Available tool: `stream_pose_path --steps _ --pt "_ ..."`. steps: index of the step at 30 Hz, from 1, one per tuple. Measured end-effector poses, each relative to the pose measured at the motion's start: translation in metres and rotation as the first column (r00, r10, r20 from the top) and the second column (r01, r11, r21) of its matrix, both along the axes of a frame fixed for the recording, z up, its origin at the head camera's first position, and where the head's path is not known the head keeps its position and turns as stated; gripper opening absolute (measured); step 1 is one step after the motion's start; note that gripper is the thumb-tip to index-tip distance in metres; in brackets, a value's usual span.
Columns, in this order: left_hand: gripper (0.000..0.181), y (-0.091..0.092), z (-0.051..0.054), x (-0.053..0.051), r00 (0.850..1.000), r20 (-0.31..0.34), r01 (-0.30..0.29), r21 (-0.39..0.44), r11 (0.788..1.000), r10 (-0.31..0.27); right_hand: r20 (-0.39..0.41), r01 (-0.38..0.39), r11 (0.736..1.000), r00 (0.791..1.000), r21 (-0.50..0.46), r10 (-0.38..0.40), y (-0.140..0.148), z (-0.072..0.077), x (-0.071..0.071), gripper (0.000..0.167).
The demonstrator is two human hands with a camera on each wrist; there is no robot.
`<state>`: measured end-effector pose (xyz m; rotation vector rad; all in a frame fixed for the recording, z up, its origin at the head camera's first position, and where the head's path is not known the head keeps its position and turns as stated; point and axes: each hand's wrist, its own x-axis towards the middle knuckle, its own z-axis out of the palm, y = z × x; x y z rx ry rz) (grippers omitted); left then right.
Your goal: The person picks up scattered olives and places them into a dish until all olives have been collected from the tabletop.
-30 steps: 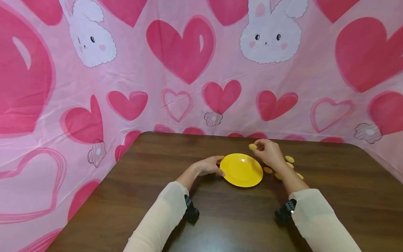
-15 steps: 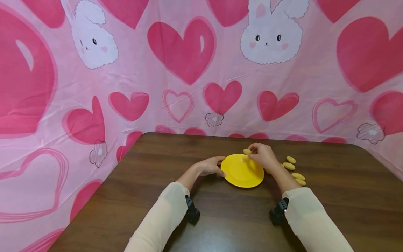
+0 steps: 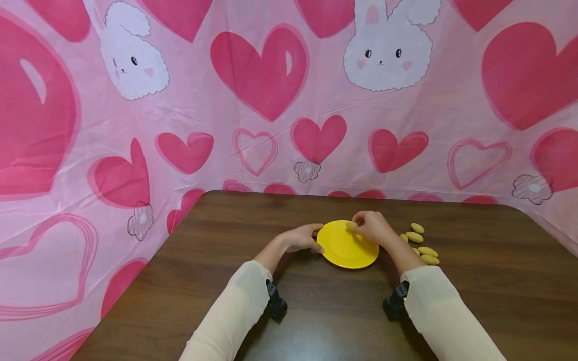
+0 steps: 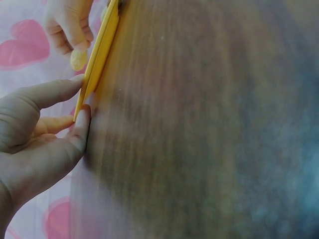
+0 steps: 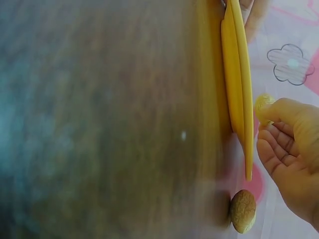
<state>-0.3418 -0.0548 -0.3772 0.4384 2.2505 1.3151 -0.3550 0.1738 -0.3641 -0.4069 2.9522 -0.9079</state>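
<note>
A round yellow plate [image 3: 345, 253] lies on the table. My left hand [image 3: 298, 237] holds its left rim; in the left wrist view the thumb and fingers [image 4: 45, 94] sit on both sides of the plate's edge. Over the far part of the plate, my right hand [image 3: 374, 228] pinches a small yellow oval piece [image 5: 263, 107] between thumb and fingertips. Seen from the right wrist, that piece is close to the plate's upper face; whether it touches cannot be told. Several similar oval pieces [image 3: 414, 237] lie right of the plate, partly hidden by my right forearm.
The brown wooden table [image 3: 316, 311] reaches back to a pink cloth [image 3: 253, 110] printed with hearts and rabbits. One brownish-yellow oval piece [image 5: 243, 211] lies near the plate's edge in the right wrist view. Dark wrist cameras sit at both cuffs.
My right hand has moved left and nearer, bringing the oval piece from beyond the plate's far right edge to over the plate. My left hand stays at the rim.
</note>
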Motion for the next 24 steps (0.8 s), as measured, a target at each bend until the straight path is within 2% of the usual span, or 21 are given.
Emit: stream_pose_path --steps 5,12,19,24 --pt "0.078 -0.0002 -0.0010 -0.0013 1.000 -0.011 0.005 -0.006 1.000 -0.005 0.034 -0.013 1.000 0.999 0.025 0.012 -0.0005 -0.0018 -0.0014 0.022" --pt "0.077 0.0003 -0.0016 -0.0012 1.000 -0.018 0.002 -0.015 1.000 -0.002 0.011 -0.023 0.997 1.000 0.076 0.022 -0.0035 -0.0028 0.0010 0.022" --pt "0.078 0.0003 -0.0011 -0.0013 1.000 -0.007 0.006 -0.002 1.000 -0.006 0.048 -0.003 0.998 0.999 0.061 0.000 -0.0037 -0.0023 0.0013 0.020" --pt "0.077 -0.0007 -0.0022 -0.0020 1.000 -0.013 0.012 -0.012 1.000 -0.012 0.044 -0.006 0.998 0.999 0.064 0.003 -0.0027 -0.0032 0.0006 0.021"
